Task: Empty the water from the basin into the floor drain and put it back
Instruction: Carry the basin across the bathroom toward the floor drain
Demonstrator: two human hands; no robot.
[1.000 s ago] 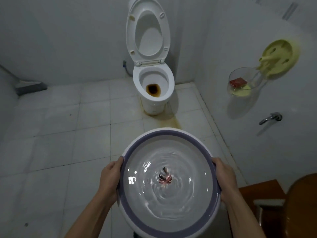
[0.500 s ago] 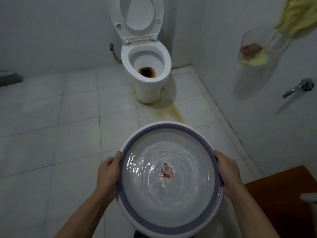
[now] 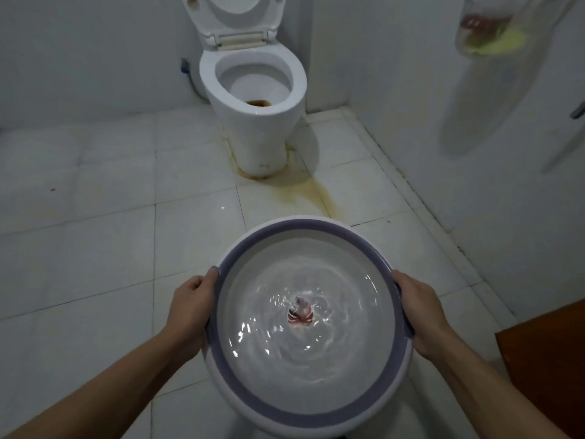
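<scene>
I hold a round white basin with a purple rim (image 3: 278, 224) level above the tiled floor, low in the middle of the view. Rippling water (image 3: 304, 337) fills it, and a small reddish reflection shows at its centre. My left hand (image 3: 190, 308) grips the basin's left edge and my right hand (image 3: 418, 312) grips its right edge. No floor drain is visible in this view.
A white toilet (image 3: 253, 90) with its lid up stands ahead against the back wall, with brown stains on the floor tiles around its base. On the right wall hangs a clear soap holder (image 3: 487, 30). A brown wooden surface (image 3: 544, 359) shows at the lower right.
The view has tilted down and moved nearer the toilet. The basin stays gripped in both hands, and the water keeps swirling. The wall tap has slid almost out of view on the right.
</scene>
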